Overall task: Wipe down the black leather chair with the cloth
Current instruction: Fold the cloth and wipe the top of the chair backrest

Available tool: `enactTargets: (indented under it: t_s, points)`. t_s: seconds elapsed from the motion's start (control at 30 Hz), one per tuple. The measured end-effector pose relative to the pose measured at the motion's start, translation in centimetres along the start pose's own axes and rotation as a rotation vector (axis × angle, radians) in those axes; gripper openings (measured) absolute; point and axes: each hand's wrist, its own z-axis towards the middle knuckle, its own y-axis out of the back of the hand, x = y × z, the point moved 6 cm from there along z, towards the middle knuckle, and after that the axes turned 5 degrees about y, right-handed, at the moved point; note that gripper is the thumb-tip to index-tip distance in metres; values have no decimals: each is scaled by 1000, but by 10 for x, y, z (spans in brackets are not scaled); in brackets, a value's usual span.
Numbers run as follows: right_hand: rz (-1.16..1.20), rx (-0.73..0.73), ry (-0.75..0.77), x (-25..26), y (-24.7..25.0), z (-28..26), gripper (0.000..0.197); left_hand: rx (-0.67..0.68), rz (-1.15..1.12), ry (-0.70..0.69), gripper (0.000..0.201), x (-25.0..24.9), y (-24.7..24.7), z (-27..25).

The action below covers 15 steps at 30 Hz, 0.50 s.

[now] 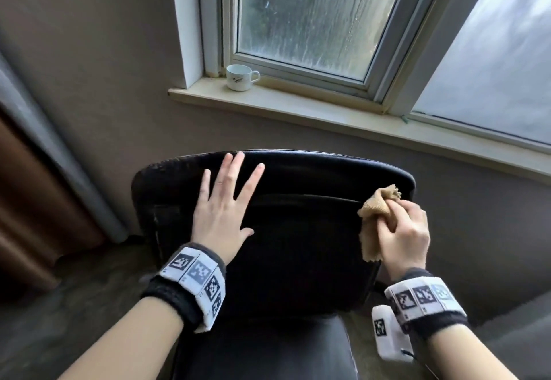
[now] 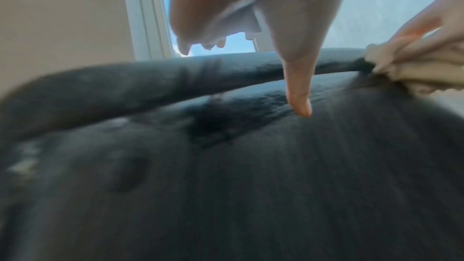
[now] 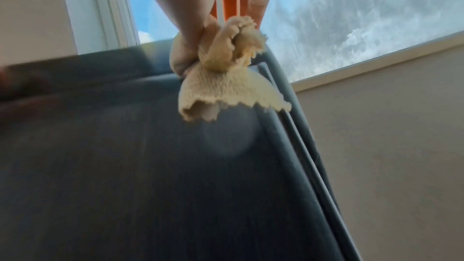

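chair point(image 1: 298, 230) backrest faces person, black leather, below window sill. l hand point(image 1: 222, 209) flat w/ fingers spread on backrest upper left. r hand point(image 1: 405, 233) grips bunched tan cloth point(image 1: 376, 212) at backrest right edge. cup point(image 1: 240, 77) on far sill.

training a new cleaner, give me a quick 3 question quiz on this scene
1. True or false: the left hand holds the cloth.
2. Where on the chair is the cloth? A) seat B) right side of the backrest C) left edge of the backrest
3. What stands on the windowsill?

Key: 1. False, the right hand grips it; the left is spread flat. 2. B. 3. A white cup.
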Motion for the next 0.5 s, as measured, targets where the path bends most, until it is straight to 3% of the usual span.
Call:
enactTargets:
  t_s: [0.17, 0.33, 0.5]
  points:
    - [10, 58, 12, -7, -17, -7, 41, 75, 66, 22, 130, -30, -24, 7]
    - [24, 53, -129, -32, -15, -17, 37, 83, 128, 40, 131, -24, -26, 8]
    - [14, -93, -169, -32, 11, 3, 17, 59, 120, 68, 133, -25, -26, 6]
